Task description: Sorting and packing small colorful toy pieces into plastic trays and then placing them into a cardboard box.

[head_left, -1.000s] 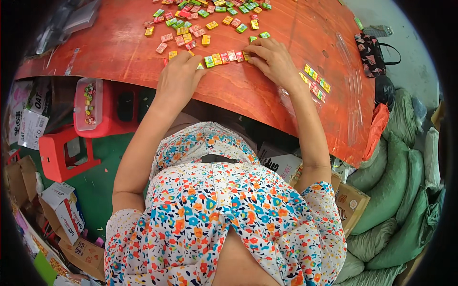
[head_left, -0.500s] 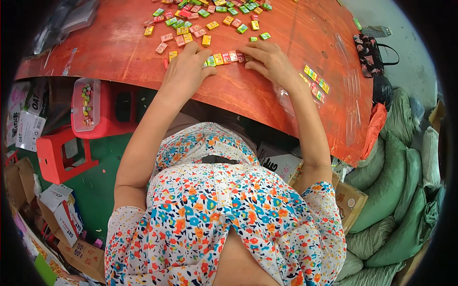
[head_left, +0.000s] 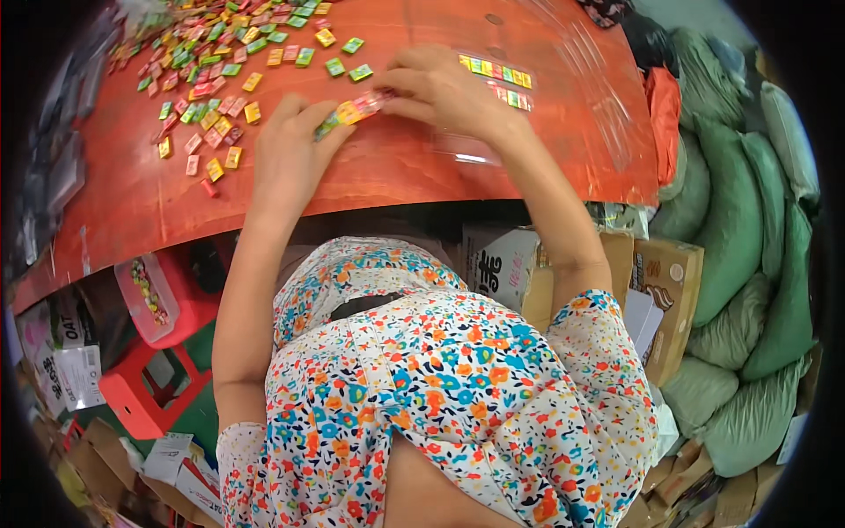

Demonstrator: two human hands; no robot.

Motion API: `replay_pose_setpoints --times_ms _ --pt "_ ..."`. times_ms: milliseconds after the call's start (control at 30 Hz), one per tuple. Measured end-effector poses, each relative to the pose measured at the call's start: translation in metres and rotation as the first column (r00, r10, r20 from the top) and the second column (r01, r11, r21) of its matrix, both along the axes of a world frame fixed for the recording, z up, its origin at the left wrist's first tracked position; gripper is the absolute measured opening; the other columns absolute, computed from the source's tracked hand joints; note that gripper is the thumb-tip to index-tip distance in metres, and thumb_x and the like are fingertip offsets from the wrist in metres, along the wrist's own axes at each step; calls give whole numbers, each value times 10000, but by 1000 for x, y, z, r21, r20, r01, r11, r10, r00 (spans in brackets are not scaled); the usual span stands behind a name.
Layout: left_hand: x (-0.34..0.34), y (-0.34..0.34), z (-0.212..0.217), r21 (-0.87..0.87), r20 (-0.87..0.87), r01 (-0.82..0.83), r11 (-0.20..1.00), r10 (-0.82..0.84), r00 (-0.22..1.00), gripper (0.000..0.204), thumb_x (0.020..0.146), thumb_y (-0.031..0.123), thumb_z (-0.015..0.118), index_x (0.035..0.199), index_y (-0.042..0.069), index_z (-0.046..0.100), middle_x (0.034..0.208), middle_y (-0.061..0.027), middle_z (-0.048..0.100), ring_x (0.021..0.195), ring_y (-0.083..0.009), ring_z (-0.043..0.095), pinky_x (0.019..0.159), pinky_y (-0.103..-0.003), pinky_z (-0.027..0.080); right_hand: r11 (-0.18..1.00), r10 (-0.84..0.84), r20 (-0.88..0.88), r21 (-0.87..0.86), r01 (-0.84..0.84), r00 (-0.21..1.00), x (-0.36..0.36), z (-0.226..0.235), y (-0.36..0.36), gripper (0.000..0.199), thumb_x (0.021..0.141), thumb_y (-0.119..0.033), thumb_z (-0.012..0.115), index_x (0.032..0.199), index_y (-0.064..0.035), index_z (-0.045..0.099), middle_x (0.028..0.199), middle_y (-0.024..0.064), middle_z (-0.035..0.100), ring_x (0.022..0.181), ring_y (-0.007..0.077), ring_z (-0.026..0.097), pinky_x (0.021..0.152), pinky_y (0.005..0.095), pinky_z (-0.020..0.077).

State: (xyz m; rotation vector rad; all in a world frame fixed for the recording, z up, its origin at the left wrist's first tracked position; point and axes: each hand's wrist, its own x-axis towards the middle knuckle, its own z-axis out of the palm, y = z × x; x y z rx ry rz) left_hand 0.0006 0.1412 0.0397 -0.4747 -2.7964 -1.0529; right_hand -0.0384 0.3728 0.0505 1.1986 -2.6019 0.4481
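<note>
Between my two hands runs a row of small colourful boxes [head_left: 350, 113], green, yellow and pink, squeezed end to end. My left hand [head_left: 295, 141] closes on its left end with thumb and fingers. At the other end, the fingers of my right hand [head_left: 444, 92] press against the row and hide its last boxes. Close below my right hand lies a clear plastic tray [head_left: 466, 151], shiny and see-through. Beyond my right wrist are two short rows of boxes, a farther row [head_left: 495, 70] and a nearer row [head_left: 510, 96], apparently in clear trays.
Many loose boxes [head_left: 211, 66] are scattered over the red table [head_left: 378, 180] at the far left. Long clear plastic strips [head_left: 594, 66] lie at the right. Below are a red stool [head_left: 154, 387], a box-filled plastic tub [head_left: 150, 299], cartons [head_left: 669, 299] and green sacks [head_left: 783, 290].
My hands have carried the row of boxes away from the loose ones, toward the clear tray. The view has turned to the right, and the row looks slightly blurred by motion.
</note>
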Motion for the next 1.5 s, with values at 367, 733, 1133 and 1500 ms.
replay_pose_setpoints --times_ms 367,733,1133,1500 --pt "-25 110 -26 30 -113 406 913 -401 909 259 798 189 710 1021 60 686 989 -123 598 873 -346 633 751 -449 523 902 -406 221 -56 427 887 65 -6 105 307 822 -190 725 1096 -59 677 978 106 620 876 275 607 744 365 489" --pt "-17 90 -42 90 -291 472 877 -430 854 269 805 81 664 1066 19 646 1027 -145 668 933 -346 626 798 -426 517 833 -504 167 -167 528 848 84 -26 118 340 820 -209 728 1124 -69 662 1101 99 617 1005 292 588 855 396 469" --pt "-18 95 -43 -106 -393 461 881 -463 795 176 818 75 611 986 32 641 1064 -95 659 988 -269 620 845 -382 515 839 -542 169 50 542 823 104 -43 114 502 963 -345 531 1393 -92 471 1464 109 441 1352 268 408 1155 460 264" --pt "-18 101 -36 -121 -366 446 887 -458 810 209 843 159 645 1012 36 639 1076 -107 639 1034 -286 606 864 -393 506 847 -523 256 50 529 813 108 -39 126 533 1005 -397 428 1453 -110 402 1516 91 378 1423 257 304 1179 460 195"
